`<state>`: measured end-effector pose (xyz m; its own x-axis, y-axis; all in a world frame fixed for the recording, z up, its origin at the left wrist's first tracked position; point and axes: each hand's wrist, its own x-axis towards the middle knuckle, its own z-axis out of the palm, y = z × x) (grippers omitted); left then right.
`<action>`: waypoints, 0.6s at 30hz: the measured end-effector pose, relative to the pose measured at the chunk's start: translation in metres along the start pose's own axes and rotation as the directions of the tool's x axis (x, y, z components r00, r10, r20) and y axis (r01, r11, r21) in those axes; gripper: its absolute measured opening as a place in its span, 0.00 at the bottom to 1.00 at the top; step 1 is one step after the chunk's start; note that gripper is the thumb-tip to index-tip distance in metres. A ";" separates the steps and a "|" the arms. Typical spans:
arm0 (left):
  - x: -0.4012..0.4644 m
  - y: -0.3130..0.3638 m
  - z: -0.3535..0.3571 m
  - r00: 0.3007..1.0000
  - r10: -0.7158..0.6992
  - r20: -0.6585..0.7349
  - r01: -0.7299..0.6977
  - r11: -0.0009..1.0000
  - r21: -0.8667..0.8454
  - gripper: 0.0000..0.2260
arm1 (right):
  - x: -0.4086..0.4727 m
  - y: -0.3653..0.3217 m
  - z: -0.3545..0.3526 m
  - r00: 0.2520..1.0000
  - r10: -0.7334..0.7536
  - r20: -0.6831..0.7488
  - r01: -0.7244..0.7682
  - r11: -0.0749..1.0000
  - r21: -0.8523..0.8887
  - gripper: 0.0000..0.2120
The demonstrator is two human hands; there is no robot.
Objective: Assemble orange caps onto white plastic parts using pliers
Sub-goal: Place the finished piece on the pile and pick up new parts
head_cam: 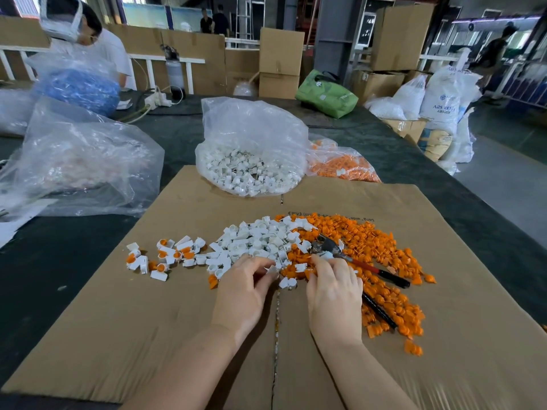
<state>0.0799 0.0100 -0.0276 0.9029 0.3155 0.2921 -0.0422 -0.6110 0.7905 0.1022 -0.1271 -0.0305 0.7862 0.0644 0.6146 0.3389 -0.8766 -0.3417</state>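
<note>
A heap of white plastic parts [260, 241] lies mid-cardboard, with a spread of orange caps [384, 261] to its right. Pliers [355, 261] with red-and-black handles rest on the orange caps, jaws pointing left. My left hand [245, 288] pinches a small white part [271, 269] at the near edge of the white heap. My right hand [334, 294] has its fingers curled on the caps just below the pliers' jaws; what they hold is hidden. Several assembled white parts with orange caps [165, 257] lie in a loose group at the left.
Flattened cardboard [148, 335] covers the dark table. A clear bag of white parts [251, 161] stands behind the piles, a bag of orange caps [340, 164] to its right. A large crumpled clear bag [74, 161] lies at left. A person [88, 39] sits far left.
</note>
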 end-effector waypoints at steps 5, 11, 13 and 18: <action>0.000 0.007 0.007 0.997 -0.080 0.012 0.081 0.990 -0.117 0.08 | 0.001 -0.001 -0.002 1.000 -0.015 0.001 0.015 0.998 0.057 0.10; 0.002 0.006 0.009 0.992 -0.118 0.050 0.126 0.964 -0.234 0.08 | 0.000 -0.002 -0.005 0.995 -0.088 0.037 0.081 0.985 0.154 0.10; 0.001 0.003 0.008 0.991 -0.119 0.055 0.129 0.959 -0.252 0.07 | -0.001 -0.002 -0.007 0.991 -0.131 0.024 0.125 0.976 0.176 0.09; -0.001 0.001 0.007 0.993 -0.098 0.064 0.111 0.964 -0.240 0.07 | 0.000 -0.002 -0.010 0.987 -0.158 -0.025 0.159 0.955 0.250 0.04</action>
<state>0.0823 0.0046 -0.0310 0.9282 0.3269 0.1778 -0.0430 -0.3803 0.9238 0.0968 -0.1303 -0.0226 0.7099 0.1899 0.6782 0.5778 -0.7077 -0.4066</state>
